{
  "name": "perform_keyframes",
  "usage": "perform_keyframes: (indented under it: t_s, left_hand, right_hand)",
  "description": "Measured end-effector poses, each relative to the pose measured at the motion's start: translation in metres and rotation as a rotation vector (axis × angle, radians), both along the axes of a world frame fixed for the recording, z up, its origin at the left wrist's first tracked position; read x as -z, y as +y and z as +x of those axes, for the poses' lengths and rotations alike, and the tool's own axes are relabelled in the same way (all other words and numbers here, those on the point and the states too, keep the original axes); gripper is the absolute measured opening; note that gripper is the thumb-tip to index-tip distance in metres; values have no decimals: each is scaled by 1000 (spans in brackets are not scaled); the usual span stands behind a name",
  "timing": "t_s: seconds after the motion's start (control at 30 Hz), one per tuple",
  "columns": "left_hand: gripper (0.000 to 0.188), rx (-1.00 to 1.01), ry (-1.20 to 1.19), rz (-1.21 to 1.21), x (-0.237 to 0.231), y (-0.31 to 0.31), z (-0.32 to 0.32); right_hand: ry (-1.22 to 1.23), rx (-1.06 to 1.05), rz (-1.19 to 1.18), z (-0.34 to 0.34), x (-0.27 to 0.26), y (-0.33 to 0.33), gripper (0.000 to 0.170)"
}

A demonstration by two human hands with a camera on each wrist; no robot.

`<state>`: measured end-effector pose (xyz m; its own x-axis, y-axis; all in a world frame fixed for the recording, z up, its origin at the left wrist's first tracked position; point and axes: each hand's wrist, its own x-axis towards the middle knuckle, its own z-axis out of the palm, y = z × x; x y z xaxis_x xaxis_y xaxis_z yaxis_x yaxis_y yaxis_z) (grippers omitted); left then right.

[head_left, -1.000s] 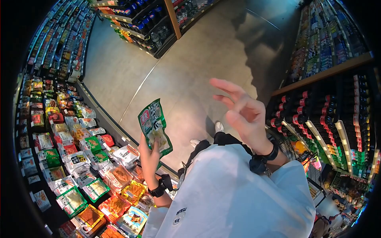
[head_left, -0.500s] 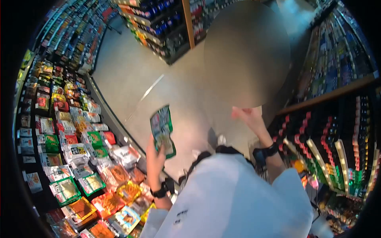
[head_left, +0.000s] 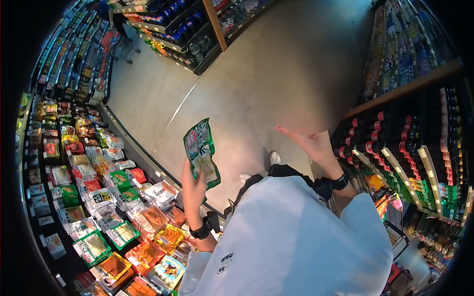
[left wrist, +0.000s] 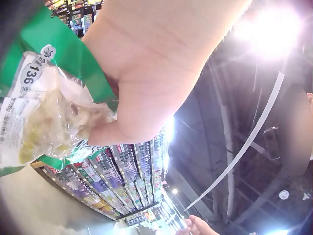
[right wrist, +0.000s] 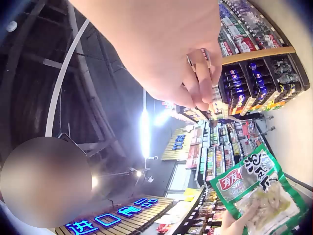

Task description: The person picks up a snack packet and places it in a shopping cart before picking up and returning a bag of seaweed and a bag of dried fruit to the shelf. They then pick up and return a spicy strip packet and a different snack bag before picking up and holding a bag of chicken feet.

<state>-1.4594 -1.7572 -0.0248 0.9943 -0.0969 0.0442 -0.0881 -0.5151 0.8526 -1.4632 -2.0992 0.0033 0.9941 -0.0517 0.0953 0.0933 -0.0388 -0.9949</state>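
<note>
The left hand holds up a green-edged packet by its lower part, thumb across the front. In the left wrist view the thumb of this hand presses on the clear window of the packet, where pale food shows. The right hand is raised to the right, apart from the packet, with nothing in it; a blurred patch covers part of the head view just above it. In the right wrist view, the fingers of the right hand are loosely bent, and the packet faces that camera.
Packaged foods fill a low display at the left. Shelves of dark bottles stand at the right, with a wire cart beside the body. A drinks shelf stands beyond the grey floor. Another cart is at the upper left.
The right hand has lowered from its raised, spread pose and its fingers now point left. The left hand keeps its hold on the packet, which has shifted slightly right in the head view.
</note>
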Motion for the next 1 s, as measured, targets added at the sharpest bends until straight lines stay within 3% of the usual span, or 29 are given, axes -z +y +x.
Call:
perform_keyframes:
  t_s: [0.43, 0.73, 0.9, 1.0]
  left_hand:
    - [42, 148, 101, -27, 6, -73, 12]
    - [36, 353, 181, -57, 6, -140, 29]
    - [37, 575, 142, 18, 20, -160, 37]
    - [38, 737, 128, -28, 33, -176, 37]
  right_hand:
    - [8, 108, 58, -36, 19, -71, 20]
    - [77, 351, 70, -90, 37, -109, 22]
    - [173, 471, -61, -148, 108, -126, 22]
    - [406, 633, -98, -223, 163, -122, 24]
